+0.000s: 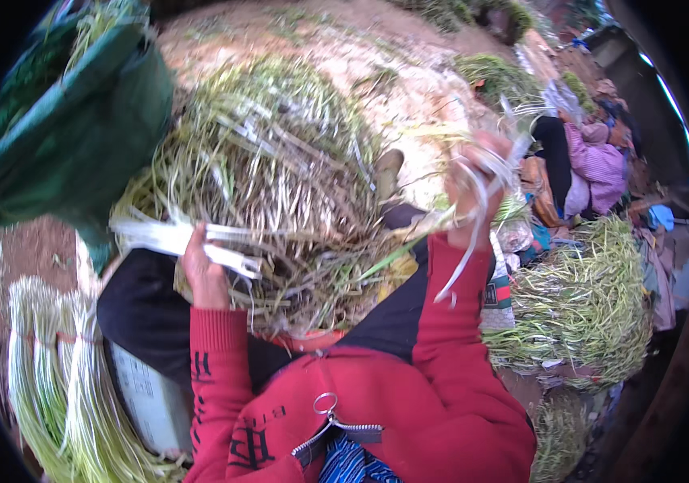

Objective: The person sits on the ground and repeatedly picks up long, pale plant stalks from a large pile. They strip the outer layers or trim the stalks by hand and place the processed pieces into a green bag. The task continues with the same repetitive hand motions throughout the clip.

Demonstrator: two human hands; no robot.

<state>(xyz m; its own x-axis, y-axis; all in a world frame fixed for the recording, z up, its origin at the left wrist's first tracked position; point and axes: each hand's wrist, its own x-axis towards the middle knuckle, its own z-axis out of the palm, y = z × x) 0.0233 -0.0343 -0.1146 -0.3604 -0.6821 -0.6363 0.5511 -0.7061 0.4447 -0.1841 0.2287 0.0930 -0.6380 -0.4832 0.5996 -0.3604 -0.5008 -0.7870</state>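
Long white plant stalks (157,234) lie bunched in my left hand (204,268), which grips them above my bent leg. My right hand (480,169) is raised on the right and blurred; pale, limp strips and yellow-green leaves trail from its fingers. Between the two hands, a big heap of stalks and leaves (260,163) spreads over the ground in front of me, with brown and wilted matter on its near side.
A green cloth sack (96,121) holding greens stands at upper left. Tied bundles of pale stalks (87,374) lean beside a light box (151,392) at lower left. A person in a pink top (598,163) sits at right, near another heap of greens (580,302).
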